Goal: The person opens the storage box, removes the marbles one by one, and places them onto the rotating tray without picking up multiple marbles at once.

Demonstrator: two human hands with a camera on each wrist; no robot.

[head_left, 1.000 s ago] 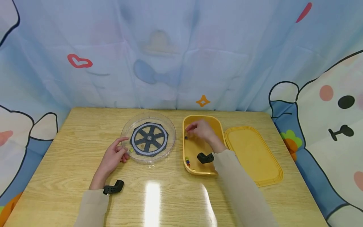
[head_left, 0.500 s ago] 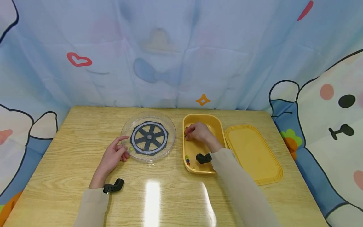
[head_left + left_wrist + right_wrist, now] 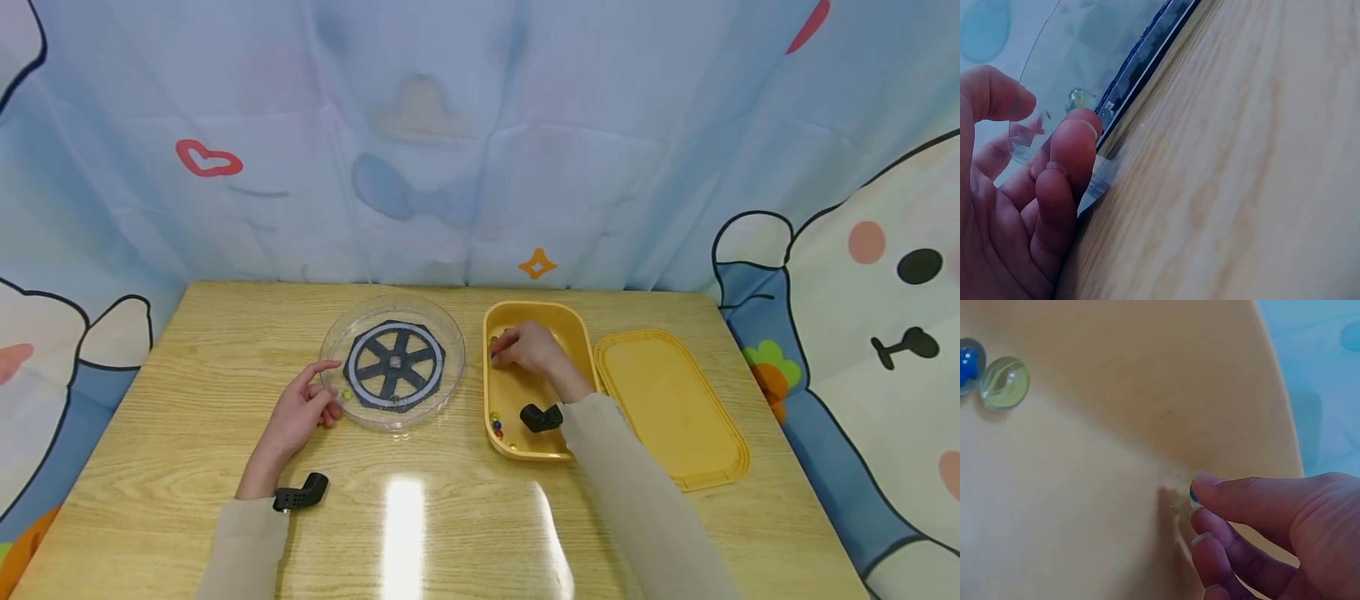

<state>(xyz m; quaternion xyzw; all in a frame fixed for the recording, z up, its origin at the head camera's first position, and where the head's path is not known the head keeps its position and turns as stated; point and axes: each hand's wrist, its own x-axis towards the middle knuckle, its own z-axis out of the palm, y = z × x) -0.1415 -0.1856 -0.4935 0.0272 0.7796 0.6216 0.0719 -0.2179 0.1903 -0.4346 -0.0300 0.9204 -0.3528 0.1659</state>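
Note:
In the head view my left hand (image 3: pixel 300 410) holds the near left rim of a clear round dish (image 3: pixel 452 375). The left wrist view shows its fingers curled at the dish's edge. Inside the dish lie a dark wheel-shaped piece (image 3: pixel 395 361), a yellow-green marble (image 3: pixel 347 394) and a small dark marble (image 3: pixel 396 399). Reaching into the yellow bin (image 3: pixel 577 333), my right hand (image 3: pixel 531 348) pinches a blue marble (image 3: pixel 1194 494) between thumb and finger beside the bin's wall; most of that marble is hidden.
Several marbles sit in the bin's near left corner, a blue one (image 3: pixel 497 425) among them. Right of the bin lies a flat yellow lid (image 3: pixel 671 408). A printed curtain (image 3: pixel 465 167) hangs behind the wooden table (image 3: pixel 337 550).
My right hand has moved slightly down inside the bin and taken hold of the blue marble. The dark marble in the dish has rolled right. The left hand stays at the rim.

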